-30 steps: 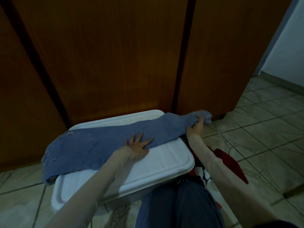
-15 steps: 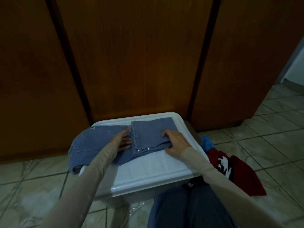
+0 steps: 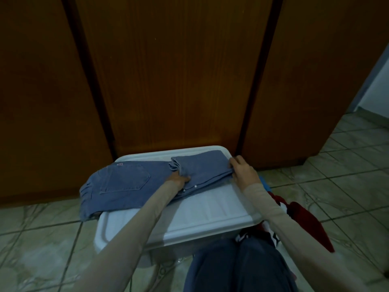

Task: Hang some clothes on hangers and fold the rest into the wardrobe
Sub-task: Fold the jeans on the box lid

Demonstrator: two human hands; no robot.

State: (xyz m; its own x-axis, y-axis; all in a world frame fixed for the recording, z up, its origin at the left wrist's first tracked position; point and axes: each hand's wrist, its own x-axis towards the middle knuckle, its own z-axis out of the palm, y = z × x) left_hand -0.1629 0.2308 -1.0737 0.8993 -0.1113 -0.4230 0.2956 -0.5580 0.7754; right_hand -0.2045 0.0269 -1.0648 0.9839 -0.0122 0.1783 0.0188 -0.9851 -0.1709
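The jeans (image 3: 134, 184) lie across the white bin lid (image 3: 210, 209), a flat folding surface. At three o'clock the right hand (image 3: 244, 171) fingers pinch the fold edge; the left hand (image 3: 179, 178) fingers curl under the doubled legs to square them.

Nothing legible anywhere. Small pale patch (image 3: 119, 164) at the waistband of the jeans (image 3: 126, 186), marks on it too blurred to read. White print on the red garment (image 3: 303, 220) partly hidden, unreadable.
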